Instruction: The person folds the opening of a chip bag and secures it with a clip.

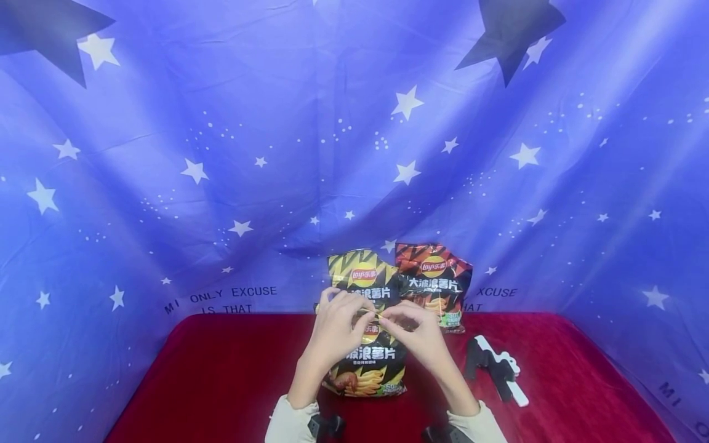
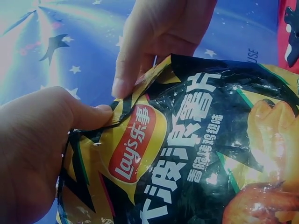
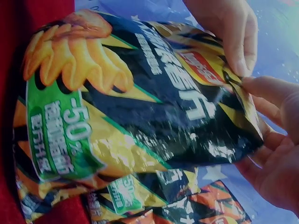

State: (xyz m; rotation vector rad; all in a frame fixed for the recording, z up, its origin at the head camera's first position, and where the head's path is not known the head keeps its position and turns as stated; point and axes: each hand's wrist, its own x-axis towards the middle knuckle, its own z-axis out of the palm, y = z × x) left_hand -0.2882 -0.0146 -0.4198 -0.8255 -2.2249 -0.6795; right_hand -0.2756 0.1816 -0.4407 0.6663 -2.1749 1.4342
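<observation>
A yellow and black Lay's chip bag [image 1: 370, 369] stands in front of me, pictured with ridged fries and a roasted wing. My left hand [image 1: 340, 326] pinches its top edge between thumb and fingers. Close beside it, my right hand [image 1: 415, 332] pinches the same edge, thumb on the printed side. In the left wrist view the top of the bag [image 2: 177, 140] is creased where both thumbs meet. From the right wrist view, the fingers of my right hand [image 3: 275, 140] lie behind the bag's top edge.
Behind stand a second yellow and black chip bag [image 1: 362, 264] and a red and black one [image 1: 437, 277]. Several black and white long, narrow pieces [image 1: 498, 369] lie to the right on the red cloth [image 1: 232, 375]. A blue starry curtain [image 1: 310, 123] hangs around the table.
</observation>
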